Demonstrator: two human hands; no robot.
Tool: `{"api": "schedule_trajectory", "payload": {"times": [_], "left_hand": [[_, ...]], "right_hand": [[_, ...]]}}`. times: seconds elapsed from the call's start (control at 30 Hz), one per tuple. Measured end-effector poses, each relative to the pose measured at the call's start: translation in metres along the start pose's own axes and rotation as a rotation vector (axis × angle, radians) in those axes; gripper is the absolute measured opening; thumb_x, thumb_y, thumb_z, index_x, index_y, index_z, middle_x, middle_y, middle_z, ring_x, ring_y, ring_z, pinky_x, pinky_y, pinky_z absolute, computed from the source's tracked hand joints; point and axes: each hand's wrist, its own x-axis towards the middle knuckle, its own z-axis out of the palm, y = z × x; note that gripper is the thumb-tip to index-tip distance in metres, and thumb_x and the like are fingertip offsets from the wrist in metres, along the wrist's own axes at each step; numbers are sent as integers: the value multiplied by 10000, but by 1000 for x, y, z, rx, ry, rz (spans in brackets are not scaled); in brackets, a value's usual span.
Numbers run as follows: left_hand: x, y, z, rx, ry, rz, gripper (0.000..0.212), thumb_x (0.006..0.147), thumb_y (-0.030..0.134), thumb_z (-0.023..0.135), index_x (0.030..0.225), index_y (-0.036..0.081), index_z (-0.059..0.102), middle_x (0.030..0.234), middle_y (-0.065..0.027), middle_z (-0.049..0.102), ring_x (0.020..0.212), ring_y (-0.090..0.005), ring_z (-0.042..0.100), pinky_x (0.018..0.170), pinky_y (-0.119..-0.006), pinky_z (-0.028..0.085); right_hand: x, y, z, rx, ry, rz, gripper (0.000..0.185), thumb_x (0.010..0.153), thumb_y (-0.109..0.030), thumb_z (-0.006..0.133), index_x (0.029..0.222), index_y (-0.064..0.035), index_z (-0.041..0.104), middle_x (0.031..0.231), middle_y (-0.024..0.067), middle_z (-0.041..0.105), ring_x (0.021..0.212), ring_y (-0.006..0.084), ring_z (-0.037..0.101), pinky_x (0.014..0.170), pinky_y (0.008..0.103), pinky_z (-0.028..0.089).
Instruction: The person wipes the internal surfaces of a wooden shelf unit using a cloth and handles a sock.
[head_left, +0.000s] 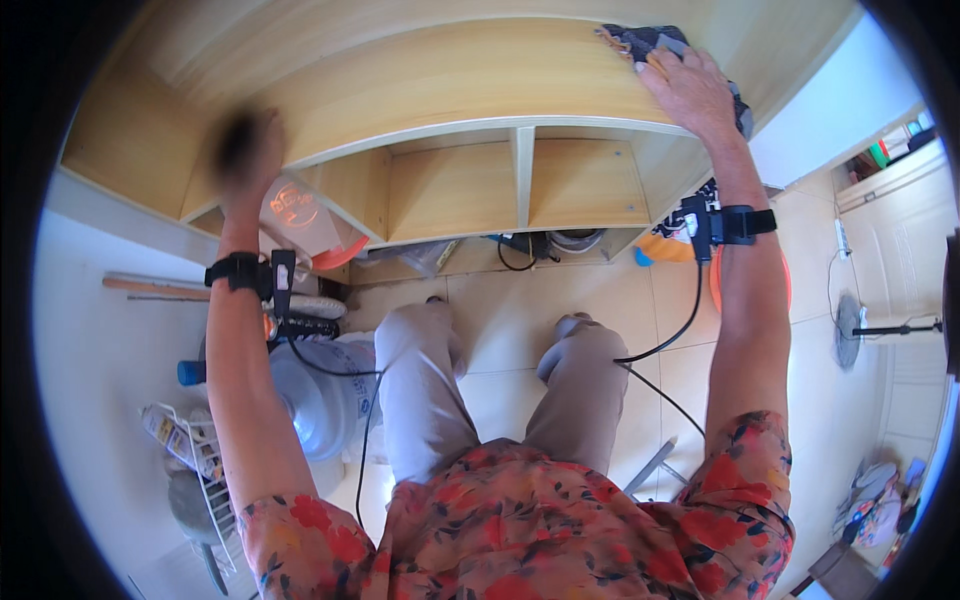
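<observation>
Under my right hand (691, 90) a dark patterned cloth (646, 41) is pressed against the wide board of a pale wooden shelf unit (465, 82), near its right end. Part of the cloth shows beyond my wrist. My left hand (259, 154) is at the left part of the unit, by the upright edge of a divider; a dark blur covers much of it, so its fingers are hard to make out. Below the wide board are open compartments (450, 187) with a thin upright between them.
A bag with orange print (300, 214) and a red basin (337, 255) sit in the lower left compartment. A large water bottle (322, 397) and a white wire rack (214, 480) stand at left. Behind my right forearm is an orange-rimmed tub (786, 281). Cables hang from both wrists.
</observation>
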Motion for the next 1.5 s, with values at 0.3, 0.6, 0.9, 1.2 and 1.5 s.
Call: {"api": "schedule_trajectory", "payload": {"times": [0.3,0.6,0.9,1.2,1.5], "left_hand": [[7,-3,5,80,7,91,504,917,477,347,1265,159,525,1312,-62,532,1249,-284,457,1002,-577,335],[15,-6,14,149,-65,74,369,947,316,376,1243,144,515,1354,-67,494,1220,-317,477,994,-453,412],[5,30,2,354,28,325,267,911,307,459,1072,180,631,1065,-154,624,1009,-340,607,861,-471,492],[8,34,-11,270,47,334,276,915,285,432,1062,147,621,1086,-203,613,1019,-388,599,848,-512,491],[8,33,-11,240,-15,305,268,905,248,416,1027,134,626,1091,-237,612,1025,-415,597,837,-524,493]], "right_hand": [[8,7,3,116,-161,7,622,917,-610,319,1329,-182,502,1249,125,587,1097,397,554,921,487,441],[11,1,-3,125,-175,83,613,912,-594,351,1283,-146,545,1229,174,585,1102,403,551,942,453,428],[-18,-133,-55,274,-11,-169,299,894,-350,525,1066,-138,647,962,102,651,903,324,600,764,442,469],[4,-101,-22,468,251,-532,351,917,-385,481,1087,-136,661,1072,100,659,944,318,601,794,411,465],[-15,-97,-33,233,-93,31,588,944,-542,379,1308,-111,542,1267,161,577,1187,354,507,1033,376,342]]}}
